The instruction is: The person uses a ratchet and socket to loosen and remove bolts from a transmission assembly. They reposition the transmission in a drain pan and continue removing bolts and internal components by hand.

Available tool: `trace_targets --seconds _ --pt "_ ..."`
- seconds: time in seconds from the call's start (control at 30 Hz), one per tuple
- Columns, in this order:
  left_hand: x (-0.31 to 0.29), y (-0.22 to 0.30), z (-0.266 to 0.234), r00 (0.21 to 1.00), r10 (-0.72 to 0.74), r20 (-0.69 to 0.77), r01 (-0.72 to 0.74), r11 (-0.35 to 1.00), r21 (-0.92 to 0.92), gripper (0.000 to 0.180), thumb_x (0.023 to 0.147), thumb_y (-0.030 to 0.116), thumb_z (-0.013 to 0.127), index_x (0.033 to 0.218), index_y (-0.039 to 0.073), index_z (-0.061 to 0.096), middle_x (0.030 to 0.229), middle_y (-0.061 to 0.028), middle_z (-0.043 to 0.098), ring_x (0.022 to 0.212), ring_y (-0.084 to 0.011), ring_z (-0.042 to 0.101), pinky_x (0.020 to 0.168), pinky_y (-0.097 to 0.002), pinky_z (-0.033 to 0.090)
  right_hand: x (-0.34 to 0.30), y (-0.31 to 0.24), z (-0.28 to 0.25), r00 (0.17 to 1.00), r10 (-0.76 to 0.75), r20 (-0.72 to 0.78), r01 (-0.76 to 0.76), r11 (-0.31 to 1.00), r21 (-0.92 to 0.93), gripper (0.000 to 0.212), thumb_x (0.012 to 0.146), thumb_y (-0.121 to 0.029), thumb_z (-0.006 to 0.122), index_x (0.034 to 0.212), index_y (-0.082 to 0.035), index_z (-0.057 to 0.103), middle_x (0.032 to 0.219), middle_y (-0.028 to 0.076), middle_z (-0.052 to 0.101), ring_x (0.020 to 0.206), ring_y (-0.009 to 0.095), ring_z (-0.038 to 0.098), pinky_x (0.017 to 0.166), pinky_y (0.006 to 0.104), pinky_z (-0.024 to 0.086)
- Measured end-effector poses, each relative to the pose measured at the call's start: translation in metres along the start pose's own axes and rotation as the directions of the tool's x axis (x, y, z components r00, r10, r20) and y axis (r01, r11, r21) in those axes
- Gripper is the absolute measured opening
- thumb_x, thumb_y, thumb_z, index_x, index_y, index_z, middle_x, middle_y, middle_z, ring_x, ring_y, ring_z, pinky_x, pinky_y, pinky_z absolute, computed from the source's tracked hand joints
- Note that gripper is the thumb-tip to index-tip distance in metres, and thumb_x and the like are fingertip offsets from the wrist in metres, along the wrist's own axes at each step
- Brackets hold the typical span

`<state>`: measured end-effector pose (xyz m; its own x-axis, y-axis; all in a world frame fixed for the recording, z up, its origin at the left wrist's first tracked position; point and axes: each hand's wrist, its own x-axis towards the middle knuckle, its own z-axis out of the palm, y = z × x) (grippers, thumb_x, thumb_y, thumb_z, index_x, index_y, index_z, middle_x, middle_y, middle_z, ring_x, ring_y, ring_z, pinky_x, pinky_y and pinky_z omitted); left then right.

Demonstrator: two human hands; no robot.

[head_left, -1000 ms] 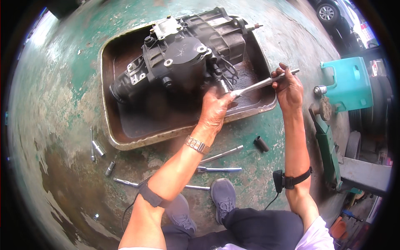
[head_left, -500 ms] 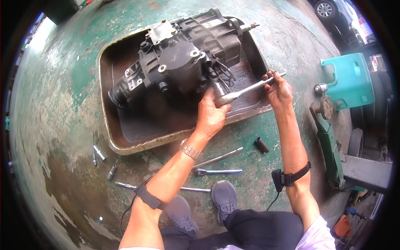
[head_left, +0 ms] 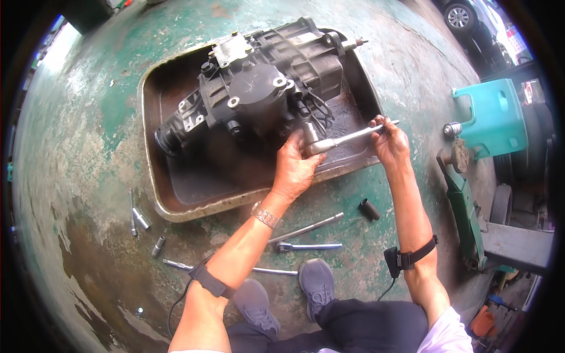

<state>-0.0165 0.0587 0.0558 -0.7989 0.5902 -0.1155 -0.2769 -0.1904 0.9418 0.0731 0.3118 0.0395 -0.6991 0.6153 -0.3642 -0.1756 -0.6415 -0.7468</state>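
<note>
A dark metal gearbox [head_left: 259, 94] lies in a rusty rectangular drip pan [head_left: 154, 194]. At its near right side, a socket wrench [head_left: 353, 136] with a silver socket reaches toward the housing. My left hand [head_left: 296, 167] is closed around the wrench's head by the socket, and its fingers are partly hidden behind it. Farther right, my right hand [head_left: 391, 143] grips the far end of the handle between thumb and fingers. Thin black cables [head_left: 318, 109] loop beside the socket. Where the socket meets the gearbox is hard to make out.
Near my shoes lie a ratchet [head_left: 309, 246], long bars [head_left: 312, 227] and a black socket [head_left: 369, 209]. More sockets [head_left: 141, 218] are on the floor at left. A green jack [head_left: 462, 215] and a turquoise stool [head_left: 493, 117] stand at right.
My right hand has drawn the handle's end a little toward me, swinging the wrench slightly. The left hand stays at the wrench's head. The whole view has shifted slightly.
</note>
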Motion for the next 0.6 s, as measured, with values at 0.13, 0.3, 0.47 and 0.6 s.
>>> trace_targets --seconds 0.13,0.3,0.47,0.6 --pt "-0.002 0.001 0.000 0.998 0.059 -0.003 -0.058 0.995 0.084 0.045 0.075 -0.012 0.069 0.115 -0.005 0.051 0.108 -0.0094 0.064 0.098 -0.0129 0.061 0.084 -0.0263 0.051 -0.001 -0.001 0.002 1.000 0.001 -0.031 -0.002 1.000 -0.029 0.023 0.098 -0.018 0.048 0.104 0.003 0.055 0.094 0.010 0.060 0.086 0.023 0.062 0.060 0.0295 0.056" --pt "-0.002 0.003 0.001 1.000 -0.005 -0.020 0.007 0.996 0.084 0.050 0.075 -0.011 0.069 0.120 -0.007 0.048 0.111 -0.0117 0.064 0.099 -0.0138 0.062 0.083 -0.0268 0.051 0.003 -0.004 -0.003 1.000 0.028 -0.005 -0.028 1.000 -0.006 0.020 0.097 -0.017 0.051 0.103 0.001 0.056 0.097 0.010 0.061 0.088 0.024 0.062 0.062 0.0309 0.054" --pt "-0.001 0.002 0.000 1.000 -0.012 -0.005 0.012 0.997 0.081 0.050 0.076 -0.011 0.069 0.121 -0.007 0.048 0.111 -0.0123 0.064 0.099 -0.0146 0.062 0.083 -0.0270 0.052 0.007 -0.004 -0.011 0.999 0.037 0.006 -0.037 0.999 -0.025 0.016 0.094 -0.014 0.056 0.104 -0.002 0.055 0.102 0.010 0.062 0.092 0.026 0.062 0.067 0.0335 0.051" --pt "0.001 -0.003 -0.002 0.998 -0.055 -0.028 0.058 0.992 0.110 0.049 0.076 -0.012 0.068 0.120 -0.007 0.048 0.111 -0.0114 0.064 0.098 -0.0139 0.062 0.082 -0.0261 0.051 0.007 -0.003 -0.008 1.000 0.022 0.007 -0.021 0.999 -0.038 0.017 0.094 -0.014 0.056 0.104 -0.001 0.055 0.103 0.011 0.062 0.093 0.027 0.063 0.068 0.0338 0.051"
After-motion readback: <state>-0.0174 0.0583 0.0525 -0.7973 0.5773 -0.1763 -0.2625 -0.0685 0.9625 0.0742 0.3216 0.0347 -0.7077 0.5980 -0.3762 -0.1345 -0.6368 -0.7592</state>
